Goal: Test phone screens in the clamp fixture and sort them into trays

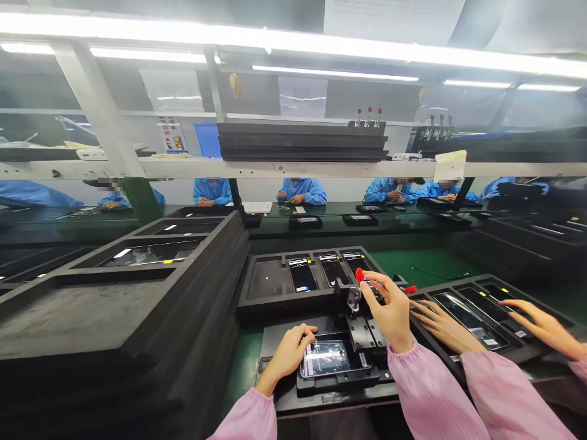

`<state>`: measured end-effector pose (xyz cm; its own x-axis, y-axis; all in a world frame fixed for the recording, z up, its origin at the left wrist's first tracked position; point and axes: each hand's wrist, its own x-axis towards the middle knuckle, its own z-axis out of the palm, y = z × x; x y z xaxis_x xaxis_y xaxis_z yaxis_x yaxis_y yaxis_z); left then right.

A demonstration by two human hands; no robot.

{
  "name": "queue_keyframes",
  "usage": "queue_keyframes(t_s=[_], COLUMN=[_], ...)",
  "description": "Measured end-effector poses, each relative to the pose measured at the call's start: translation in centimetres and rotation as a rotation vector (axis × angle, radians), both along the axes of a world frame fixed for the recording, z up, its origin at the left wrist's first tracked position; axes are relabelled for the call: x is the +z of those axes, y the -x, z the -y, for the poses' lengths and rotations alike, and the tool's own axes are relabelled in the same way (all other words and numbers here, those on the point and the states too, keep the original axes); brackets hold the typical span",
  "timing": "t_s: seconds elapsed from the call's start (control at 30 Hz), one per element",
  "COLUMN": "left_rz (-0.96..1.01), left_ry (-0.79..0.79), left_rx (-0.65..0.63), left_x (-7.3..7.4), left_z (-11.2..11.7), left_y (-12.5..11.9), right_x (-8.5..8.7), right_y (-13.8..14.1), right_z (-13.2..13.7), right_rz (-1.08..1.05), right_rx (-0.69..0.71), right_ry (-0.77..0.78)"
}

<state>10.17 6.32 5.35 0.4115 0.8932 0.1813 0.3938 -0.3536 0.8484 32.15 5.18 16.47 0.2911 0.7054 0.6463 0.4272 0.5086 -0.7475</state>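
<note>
A smartphone [329, 357] lies face up, screen lit, in a black test fixture [362, 385] on the bench. My left hand [288, 351] is closed over the phone's left end, fingertips at its upper left corner. Above the fixture's right side, my right hand [392, 311] pinches the red-tipped lever of a toggle clamp [354, 298]. A second red clamp tip [410, 289] shows to the right of that hand. Just behind the fixture, a black foam tray [263, 302] holds several phones, and its leftmost slot shows no phone.
Tall stacked foam trays [183, 305] wall off the left. At right, a co-worker's hands [447, 327] reach over another phone tray [557, 318]. A thin cable [435, 272] lies on the green bench [403, 260]. A shelf beam [257, 168] crosses overhead; people in blue sit beyond.
</note>
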Motion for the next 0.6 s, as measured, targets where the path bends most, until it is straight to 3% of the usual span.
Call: queue_keyframes(t_s=[0.27, 0.47, 0.6], left_rz=[0.073, 0.129, 0.142], left_ry=[0.039, 0.067, 0.061], left_rx=[-0.056, -0.018, 0.003], left_x=[0.4, 0.1, -0.1], left_z=[-0.2, -0.5, -0.4], left_y=[1.8, 1.6, 1.5], right_x=[0.1, 0.3, -0.3], right_y=[-0.3, -0.4, -0.8], right_z=[0.1, -0.7, 0.6], right_rz=[0.099, 0.382, 0.311], right_rx=[0.022, 0.005, -0.041], right_ry=[0.026, 0.111, 0.067])
